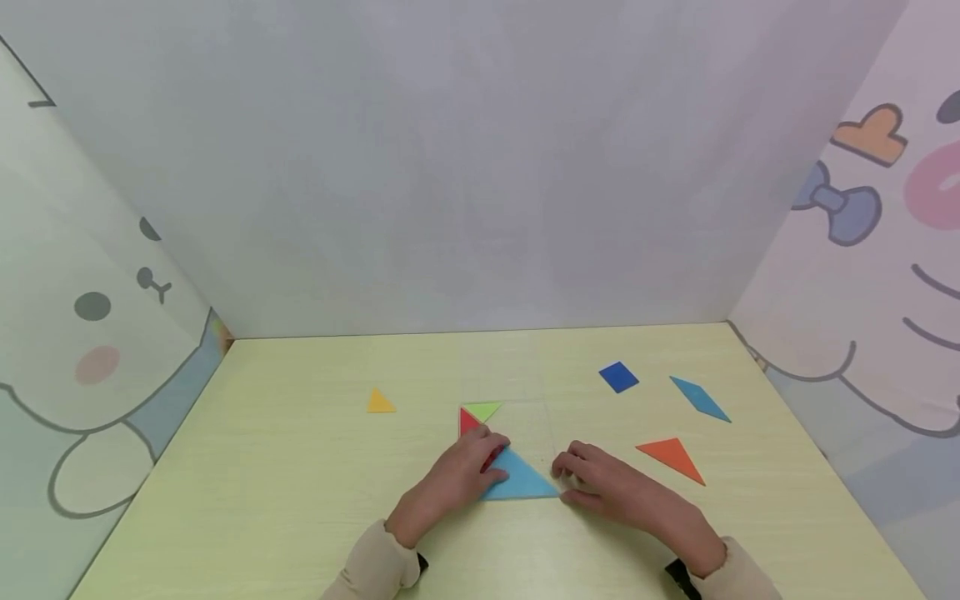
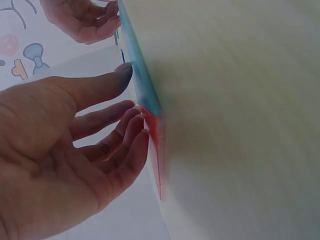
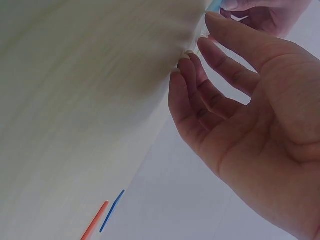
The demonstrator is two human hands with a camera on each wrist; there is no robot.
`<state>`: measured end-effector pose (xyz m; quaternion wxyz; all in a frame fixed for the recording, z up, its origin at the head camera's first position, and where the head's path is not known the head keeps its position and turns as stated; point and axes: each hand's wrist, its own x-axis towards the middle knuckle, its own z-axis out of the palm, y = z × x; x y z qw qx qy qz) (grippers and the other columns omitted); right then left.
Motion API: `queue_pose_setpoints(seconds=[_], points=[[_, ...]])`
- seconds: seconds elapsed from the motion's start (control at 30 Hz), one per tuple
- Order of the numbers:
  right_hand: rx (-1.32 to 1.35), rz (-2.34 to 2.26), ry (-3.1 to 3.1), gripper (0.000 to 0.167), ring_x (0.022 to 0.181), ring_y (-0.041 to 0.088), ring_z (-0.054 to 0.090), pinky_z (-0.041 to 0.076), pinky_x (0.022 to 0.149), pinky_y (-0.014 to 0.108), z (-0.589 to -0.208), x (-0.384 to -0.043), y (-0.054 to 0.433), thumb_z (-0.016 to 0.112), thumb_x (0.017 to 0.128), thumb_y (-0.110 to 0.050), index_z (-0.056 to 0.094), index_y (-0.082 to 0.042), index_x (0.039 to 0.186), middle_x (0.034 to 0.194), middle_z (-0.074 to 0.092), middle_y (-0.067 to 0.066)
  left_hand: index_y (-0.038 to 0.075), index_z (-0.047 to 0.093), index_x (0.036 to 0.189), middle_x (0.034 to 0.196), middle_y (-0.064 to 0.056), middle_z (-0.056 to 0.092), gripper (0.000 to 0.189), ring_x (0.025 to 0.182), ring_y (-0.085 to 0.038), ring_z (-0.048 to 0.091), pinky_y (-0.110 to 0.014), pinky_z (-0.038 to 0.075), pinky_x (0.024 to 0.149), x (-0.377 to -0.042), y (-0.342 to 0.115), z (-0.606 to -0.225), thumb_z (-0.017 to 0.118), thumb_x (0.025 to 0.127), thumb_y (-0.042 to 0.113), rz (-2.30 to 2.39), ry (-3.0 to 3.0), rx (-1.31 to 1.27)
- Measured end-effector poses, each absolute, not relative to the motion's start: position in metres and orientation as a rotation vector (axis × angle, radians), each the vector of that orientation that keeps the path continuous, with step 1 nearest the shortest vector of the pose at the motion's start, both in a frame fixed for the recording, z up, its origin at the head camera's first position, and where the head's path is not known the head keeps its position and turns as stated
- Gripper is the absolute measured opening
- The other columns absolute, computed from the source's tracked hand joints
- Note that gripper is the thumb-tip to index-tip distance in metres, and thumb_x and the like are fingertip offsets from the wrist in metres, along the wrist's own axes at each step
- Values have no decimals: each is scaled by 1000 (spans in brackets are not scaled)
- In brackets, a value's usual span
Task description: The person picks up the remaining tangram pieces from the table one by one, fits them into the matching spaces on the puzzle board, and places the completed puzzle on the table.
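Observation:
A light blue triangle [image 1: 521, 481] lies flat on the table, with a red triangle [image 1: 468, 419] against its left side. My left hand [image 1: 461, 467] rests over both, thumb on the light blue triangle and the other fingertips on the red one. Part of the red triangle is hidden under that hand. Just behind, a light green triangle [image 1: 483, 410] borders the red one. At the light blue triangle's right corner is my right hand [image 1: 615, 490]. Its thumb tip touches that corner, while its other fingers bend loosely down to the tabletop, as the right wrist view shows.
A small yellow triangle [image 1: 379, 402] lies to the left. On the right are a dark blue square [image 1: 618, 377], a blue parallelogram [image 1: 701, 399] and an orange triangle [image 1: 677, 458]. Faint outlines mark the pale table [image 1: 300, 467] behind the hands. Walls stand behind and at both sides.

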<state>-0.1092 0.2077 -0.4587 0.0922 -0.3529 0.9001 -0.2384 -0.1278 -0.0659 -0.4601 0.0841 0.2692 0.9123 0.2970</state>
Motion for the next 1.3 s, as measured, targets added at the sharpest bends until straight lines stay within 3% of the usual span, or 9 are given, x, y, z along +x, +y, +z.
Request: queue_pose_setpoints(seconds=[0.17, 0.5, 0.83, 1.07, 1.3], points=[[-1039, -706, 2672, 21, 89, 7, 49, 48, 78, 25, -457, -109, 207, 74, 96, -18, 64, -15, 114, 102, 52, -8, 3, 61, 125, 109, -4, 56, 36, 95, -15, 51, -27, 50, 81, -126, -71, -458, 76, 95, 16, 896, 2754, 795], [-1037, -713, 2666, 22, 90, 7, 50, 49, 80, 25, -457, -108, 206, 74, 96, -17, 64, -15, 115, 103, 53, -8, 6, 61, 111, 100, -2, 55, 26, 90, -15, 48, -24, 46, 72, -121, -82, -457, 76, 94, 18, 896, 2836, 731], [-1015, -728, 2660, 22, 90, 7, 49, 49, 79, 26, -456, -108, 207, 74, 96, -18, 64, -15, 116, 103, 52, -8, 10, 56, 93, 83, 0, 49, 24, 75, -12, 45, -24, 41, 64, -120, -92, -453, 78, 93, 19, 893, 2805, 683], [-1008, -730, 2655, 22, 91, 7, 49, 49, 80, 26, -455, -109, 206, 73, 96, -17, 64, -14, 116, 104, 53, -8, 7, 57, 97, 83, 1, 50, 29, 76, -14, 48, -27, 42, 66, -121, -99, -451, 80, 91, 24, 862, 2697, 603], [-996, -732, 2643, 21, 91, 8, 51, 50, 81, 26, -454, -109, 207, 72, 98, -20, 64, -15, 116, 105, 53, -8, 8, 52, 104, 90, -1, 46, 33, 87, -18, 46, -30, 42, 72, -123, -104, -451, 79, 92, 22, 882, 2554, 610]])
